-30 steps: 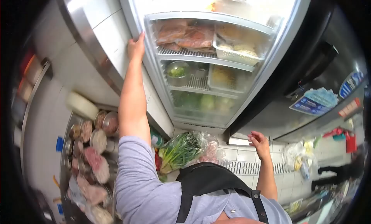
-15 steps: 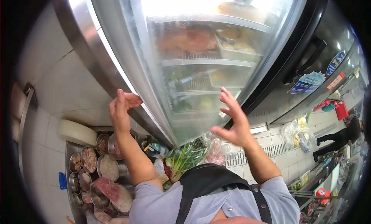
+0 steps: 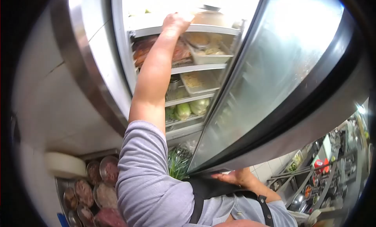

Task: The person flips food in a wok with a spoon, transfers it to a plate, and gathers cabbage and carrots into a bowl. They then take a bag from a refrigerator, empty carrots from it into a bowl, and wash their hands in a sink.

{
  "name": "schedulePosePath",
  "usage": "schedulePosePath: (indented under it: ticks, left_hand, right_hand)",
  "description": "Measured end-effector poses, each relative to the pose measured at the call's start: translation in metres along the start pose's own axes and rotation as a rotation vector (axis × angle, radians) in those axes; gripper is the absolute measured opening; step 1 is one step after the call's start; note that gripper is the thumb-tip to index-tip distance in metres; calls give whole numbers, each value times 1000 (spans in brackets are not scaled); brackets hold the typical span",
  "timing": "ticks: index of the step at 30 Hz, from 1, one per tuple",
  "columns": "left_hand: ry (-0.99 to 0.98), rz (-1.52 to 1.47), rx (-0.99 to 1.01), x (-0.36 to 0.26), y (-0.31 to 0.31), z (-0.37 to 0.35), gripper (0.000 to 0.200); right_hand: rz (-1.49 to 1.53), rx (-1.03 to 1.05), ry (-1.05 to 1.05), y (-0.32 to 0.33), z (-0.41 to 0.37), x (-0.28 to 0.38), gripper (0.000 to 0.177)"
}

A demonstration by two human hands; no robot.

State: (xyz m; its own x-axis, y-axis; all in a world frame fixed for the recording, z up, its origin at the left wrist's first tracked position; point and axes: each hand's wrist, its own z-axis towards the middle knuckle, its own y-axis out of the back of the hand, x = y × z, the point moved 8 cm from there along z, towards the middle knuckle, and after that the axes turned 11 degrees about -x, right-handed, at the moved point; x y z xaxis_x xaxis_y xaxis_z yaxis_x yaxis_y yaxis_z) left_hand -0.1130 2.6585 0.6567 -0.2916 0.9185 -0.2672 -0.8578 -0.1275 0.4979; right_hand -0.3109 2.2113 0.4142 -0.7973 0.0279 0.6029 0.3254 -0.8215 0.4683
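Observation:
My left hand point(image 3: 177, 23) reaches into the lit fridge at the upper shelf point(image 3: 150, 30), beside a pale tub point(image 3: 209, 18). Its fingers look curled, but glare hides what they hold, if anything. The glass door point(image 3: 270, 70) now stands swung out to the right. Close to the door's lower edge, in front of my apron point(image 3: 207, 190), is my right hand point(image 3: 231, 177), its visible fingers stretched out. Below the left hand, raw meat point(image 3: 150, 51) and a white tray of food point(image 3: 211, 56) share a shelf. Lower down are another tray point(image 3: 197, 81) and pale green vegetables point(image 3: 188, 109).
Steel bowls of raw meat point(image 3: 84, 191) crowd the counter at lower left, beside a thick round white board point(image 3: 64, 164). Leafy greens point(image 3: 178, 162) lie beneath the fridge. At right are kitchen racks with pans and food point(image 3: 309, 188).
The glass door has swung open to the right, uncovering the shelves. My left hand has gone up into the fridge; my right hand has dropped near the door's lower edge.

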Motion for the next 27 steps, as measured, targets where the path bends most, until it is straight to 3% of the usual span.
schedulePosePath:
  ticks: [2, 3, 5, 6, 7, 8, 10, 11, 13, 14, 15, 18, 19, 20, 21, 24, 25, 26, 27]
  left_hand:
    - [-9, -8, 47, 8, -34, 16, 50]
    - [140, -26, 85, 1, -11, 11, 50]
    - [317, -38, -21, 14, -4, 2, 46]
    - [343, -34, -179, 28, -15, 10, 43]
    - [338, -42, -169, 40, -34, 22, 43]
    - [356, -77, -152, 49, -39, 24, 39]
    - [364, -91, -136, 55, -32, 19, 36]
    - [364, -299, -381, 62, -11, 9, 31]
    - [276, -785, -760, 68, 42, -34, 21]
    - [502, -1155, -717, 75, 52, -58, 21]
    - [432, -987, -832, 79, 86, -86, 22]
    - [624, -1137, -890, 92, 159, -181, 24]
    - [560, -1206, -932, 102, 179, -212, 27]
    - [648, -1291, -882, 89, 198, -244, 29]
    - [559, -1032, -887, 90, 214, -279, 30]
    - [553, -588, -945, 68, 259, -378, 33]
    - [523, -478, -1028, 60, 278, -404, 35]
    - [584, -319, -1236, 40, 301, -432, 33]
    - [498, -186, -1247, 19, 320, -443, 31]
  right_hand:
    - [-15, 35, -78, 2, -13, -8, 62]
    - [-29, 40, -102, 4, -19, -12, 59]
    - [11, 175, -239, -7, -29, -26, 51]
    - [7, 205, -265, -7, -27, -25, 48]
    - [1, 236, -290, -7, -25, -24, 45]
    - [-110, 248, -164, -7, -23, -19, 45]
    - [42, 295, -265, -17, -25, -22, 48]
    - [115, 315, -319, -23, -26, -23, 50]
    - [20, 204, -184, -24, -13, -17, 64]
    - [-17, 178, -139, -29, -12, -16, 75]
    - [-56, 151, -96, -33, -11, -15, 85]
    - [-98, 21, 160, -45, 30, 16, 121]
    - [-73, 24, 227, -51, 41, 25, 129]
    - [-94, 21, 246, -53, 55, 36, 122]
    - [-20, 36, 232, -57, 65, 37, 109]
    - [132, 243, 297, -55, 90, 20, 89]
    - [167, 278, 283, -49, 92, 9, 84]
    - [236, 258, 244, -42, 91, -4, 79]
    - [346, 293, 184, -37, 88, -17, 76]
